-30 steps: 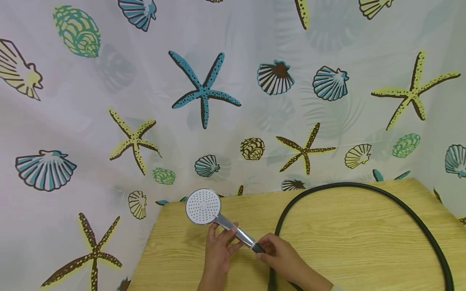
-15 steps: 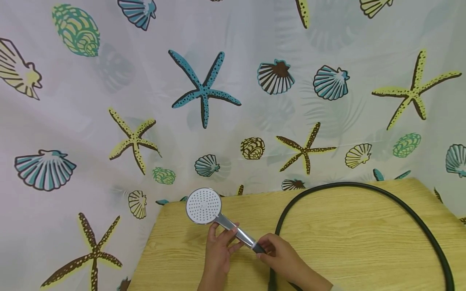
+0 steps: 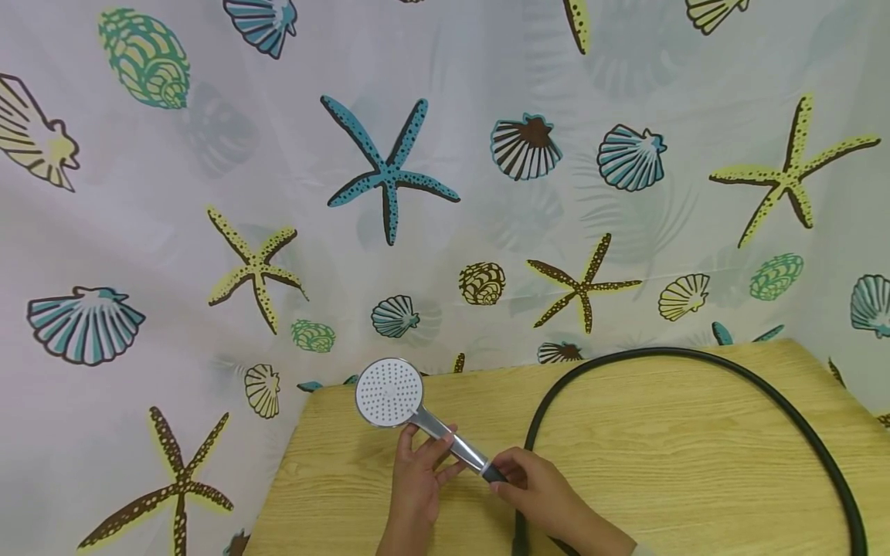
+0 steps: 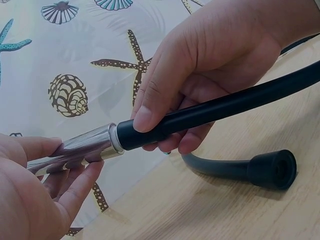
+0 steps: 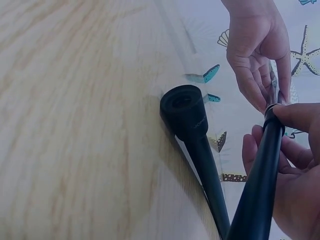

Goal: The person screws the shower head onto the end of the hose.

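Observation:
A hand shower (image 3: pixel 389 392) with a round, dotted white spray face and chrome handle is held tilted above the wooden table. My left hand (image 3: pixel 417 479) grips its handle between thumb and fingers. At the handle's lower end, my right hand (image 3: pixel 538 490) pinches the black end of a shower hose (image 4: pixel 225 112). In the left wrist view that end meets the chrome handle (image 4: pixel 85 147), with a thin pale ring at the joint. How far they are engaged is hidden. The hose's other end, a flared black connector (image 5: pixel 184 107), lies on the table close to the right hand.
The black hose loops in a wide arc over the right part of the wooden table (image 3: pixel 660 455). A white curtain (image 3: pixel 459 208) printed with shells and starfish hangs behind the table and along both sides.

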Motion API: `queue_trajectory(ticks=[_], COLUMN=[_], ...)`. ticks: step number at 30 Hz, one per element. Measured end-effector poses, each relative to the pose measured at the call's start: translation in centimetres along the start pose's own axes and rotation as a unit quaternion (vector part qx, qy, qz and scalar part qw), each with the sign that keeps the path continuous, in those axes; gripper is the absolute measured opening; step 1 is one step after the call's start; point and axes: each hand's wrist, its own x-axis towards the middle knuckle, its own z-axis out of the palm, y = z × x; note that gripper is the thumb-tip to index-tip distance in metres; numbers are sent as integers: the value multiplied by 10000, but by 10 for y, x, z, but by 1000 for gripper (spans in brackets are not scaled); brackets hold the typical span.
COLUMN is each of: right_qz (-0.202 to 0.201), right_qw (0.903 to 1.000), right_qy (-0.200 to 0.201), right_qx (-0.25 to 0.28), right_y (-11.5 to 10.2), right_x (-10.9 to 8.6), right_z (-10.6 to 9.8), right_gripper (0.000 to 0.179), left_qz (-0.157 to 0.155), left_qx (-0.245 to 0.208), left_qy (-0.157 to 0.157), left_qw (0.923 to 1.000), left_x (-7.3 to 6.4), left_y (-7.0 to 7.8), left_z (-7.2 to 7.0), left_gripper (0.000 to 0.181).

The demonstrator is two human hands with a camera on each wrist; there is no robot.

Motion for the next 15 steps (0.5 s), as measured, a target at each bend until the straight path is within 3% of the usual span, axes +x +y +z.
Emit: queue_trajectory(ticks=[15], right_qz=[10], right_qw=[9998], right_qy=[-89], right_qx=[179], right_y=[-3], right_x=[-2], right_z=[0], right_gripper=[31], left_qz=[-1], left_qx=[26], left_qy=[-84], left_qw=[10000], left_x=[-1], left_y=[3], left_z=[1], left_gripper=[62])
